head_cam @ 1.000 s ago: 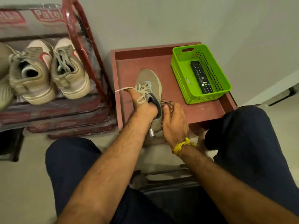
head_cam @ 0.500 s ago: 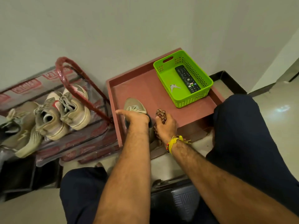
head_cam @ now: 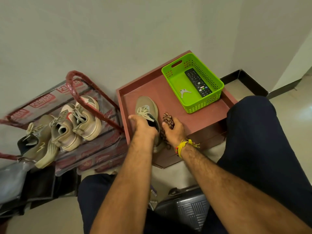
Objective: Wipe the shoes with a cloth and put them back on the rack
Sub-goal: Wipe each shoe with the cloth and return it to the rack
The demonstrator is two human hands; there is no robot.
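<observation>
Head view looks down over my knees at the shoe [head_cam: 146, 108] I am cleaning, which lies on the low red table [head_cam: 199, 119] with its toe toward the wall and its heel toward me, so that the side I mean to rub faces my working hand. My left hand [head_cam: 143, 126] curls over the collar and into the opening, fingers wrapped round the back of the shoe to pin it down; I judge that hold is there to stop it sliding when the cloth drags along it. My right hand [head_cam: 173, 130] is bunched round the cloth [head_cam: 168, 120], a brown patterned wad squeezed between thumb and fingers, and it sits just beside the shoe's right flank, though whether the cloth is actually touching the side I cannot tell from here, since my knuckles cover the meeting point. The rack [head_cam: 87, 92] stands close on my left with three other shoes [head_cam: 67, 125] on its shelf, near enough that I can set this one back without getting up. Off to the far corner of the table sits the green basket [head_cam: 211, 100] holding a remote [head_cam: 198, 82], out of the way of my wiping.
</observation>
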